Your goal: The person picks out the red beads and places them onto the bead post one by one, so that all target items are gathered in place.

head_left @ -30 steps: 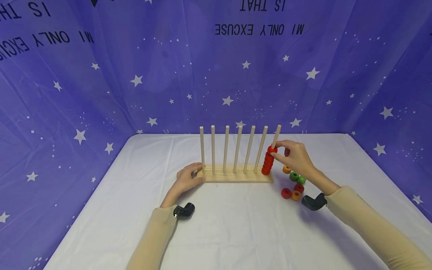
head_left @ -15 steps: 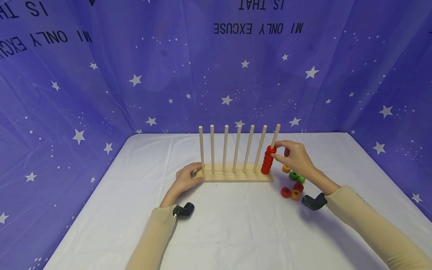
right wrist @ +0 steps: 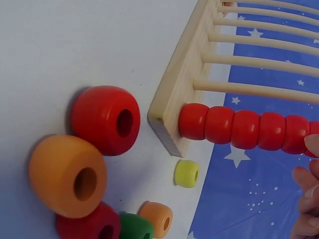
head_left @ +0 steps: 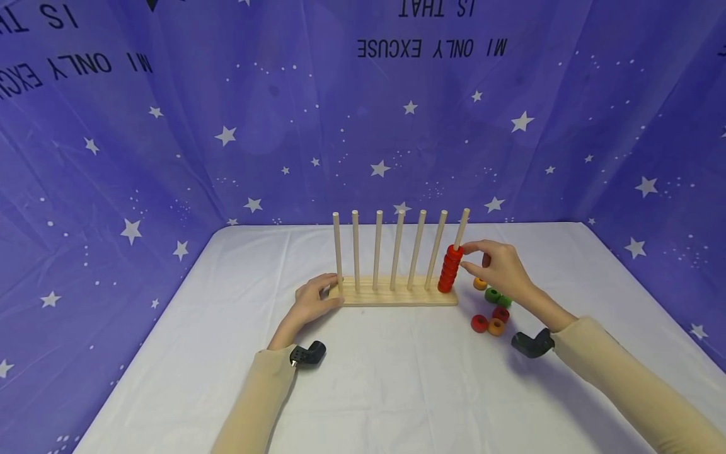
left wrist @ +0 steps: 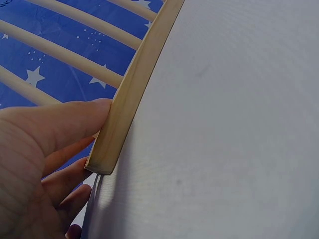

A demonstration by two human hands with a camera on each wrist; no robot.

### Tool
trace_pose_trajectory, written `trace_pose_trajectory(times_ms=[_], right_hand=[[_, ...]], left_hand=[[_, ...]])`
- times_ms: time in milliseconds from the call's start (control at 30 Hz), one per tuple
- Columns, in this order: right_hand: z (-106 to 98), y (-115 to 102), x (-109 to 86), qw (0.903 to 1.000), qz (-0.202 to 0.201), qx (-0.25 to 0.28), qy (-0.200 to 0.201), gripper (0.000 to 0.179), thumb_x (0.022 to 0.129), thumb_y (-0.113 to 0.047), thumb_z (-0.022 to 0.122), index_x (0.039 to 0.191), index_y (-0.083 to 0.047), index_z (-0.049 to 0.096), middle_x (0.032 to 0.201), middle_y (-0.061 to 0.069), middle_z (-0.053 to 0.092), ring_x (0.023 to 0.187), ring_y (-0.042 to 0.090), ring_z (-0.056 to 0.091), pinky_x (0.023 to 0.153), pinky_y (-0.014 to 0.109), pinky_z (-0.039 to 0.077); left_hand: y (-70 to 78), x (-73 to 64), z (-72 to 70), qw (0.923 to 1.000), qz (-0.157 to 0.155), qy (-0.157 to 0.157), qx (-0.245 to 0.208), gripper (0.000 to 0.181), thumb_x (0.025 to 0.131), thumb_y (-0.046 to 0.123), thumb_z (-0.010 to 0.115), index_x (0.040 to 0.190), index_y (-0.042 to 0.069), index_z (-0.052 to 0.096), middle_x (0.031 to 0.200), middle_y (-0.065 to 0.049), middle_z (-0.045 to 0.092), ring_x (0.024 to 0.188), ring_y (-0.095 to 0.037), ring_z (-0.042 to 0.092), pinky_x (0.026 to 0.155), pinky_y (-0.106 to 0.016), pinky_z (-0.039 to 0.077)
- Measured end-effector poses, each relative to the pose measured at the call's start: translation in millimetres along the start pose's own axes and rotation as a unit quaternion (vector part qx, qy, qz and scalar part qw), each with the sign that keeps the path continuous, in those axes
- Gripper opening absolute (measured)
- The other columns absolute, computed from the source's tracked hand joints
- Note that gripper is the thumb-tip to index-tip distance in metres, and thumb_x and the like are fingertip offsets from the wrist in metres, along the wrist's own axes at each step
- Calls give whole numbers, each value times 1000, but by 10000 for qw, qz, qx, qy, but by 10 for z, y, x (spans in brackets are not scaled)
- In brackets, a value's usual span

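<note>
A pale wooden base (head_left: 391,296) carries a row of several upright wooden pegs (head_left: 397,252). My left hand (head_left: 311,299) grips the base's left end; in the left wrist view the thumb lies against the wood's edge and the fingers are on the other side. Several red beads (head_left: 449,271) are stacked on the rightmost peg, and the other pegs are bare. Just right of the stack's top is my right hand (head_left: 501,268), thumb and index finger spread apart with nothing seen between them. In the right wrist view its fingertips (right wrist: 313,144) overlap the top red bead.
Loose beads lie on the white cloth right of the base: a red bead (right wrist: 105,120), an orange bead (right wrist: 55,174), a green bead (right wrist: 135,228) and a yellow bead (right wrist: 186,174) among them. A blue star-patterned curtain (head_left: 380,126) stands behind the table.
My right thumb and index finger have let go of the top red bead and moved slightly right of the stack. My left hand stays on the base.
</note>
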State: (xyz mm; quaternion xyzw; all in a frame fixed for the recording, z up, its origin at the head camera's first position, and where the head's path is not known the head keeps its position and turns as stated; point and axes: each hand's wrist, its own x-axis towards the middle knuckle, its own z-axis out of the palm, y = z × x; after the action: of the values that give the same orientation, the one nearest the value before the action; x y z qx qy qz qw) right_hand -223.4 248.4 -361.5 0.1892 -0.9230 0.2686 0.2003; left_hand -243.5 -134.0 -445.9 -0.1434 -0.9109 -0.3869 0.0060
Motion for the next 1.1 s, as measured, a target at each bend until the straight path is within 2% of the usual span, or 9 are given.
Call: trace_pose_trajectory(times_ms=[633, 1100], right_hand=[[16, 105, -142, 9999, -58, 95, 21, 22, 77, -9, 74, 98, -3, 70, 90, 15, 72, 48, 0, 35, 43, 18, 31], [110, 207, -334, 9994, 190, 81, -289, 23, 77, -11, 73, 100, -5, 70, 90, 12, 73, 47, 3, 38, 41, 20, 32]], left_hand=[[3, 9, 15, 10000, 12, -46, -40, 50, 79, 21, 70, 126, 7, 58, 139, -13, 52, 132, -38, 43, 104, -60, 19], [-4, -3, 9, 9999, 100, 30, 33, 50, 79, 22, 70, 125, 7, 59, 138, -12, 53, 129, -36, 47, 103, -59, 22]])
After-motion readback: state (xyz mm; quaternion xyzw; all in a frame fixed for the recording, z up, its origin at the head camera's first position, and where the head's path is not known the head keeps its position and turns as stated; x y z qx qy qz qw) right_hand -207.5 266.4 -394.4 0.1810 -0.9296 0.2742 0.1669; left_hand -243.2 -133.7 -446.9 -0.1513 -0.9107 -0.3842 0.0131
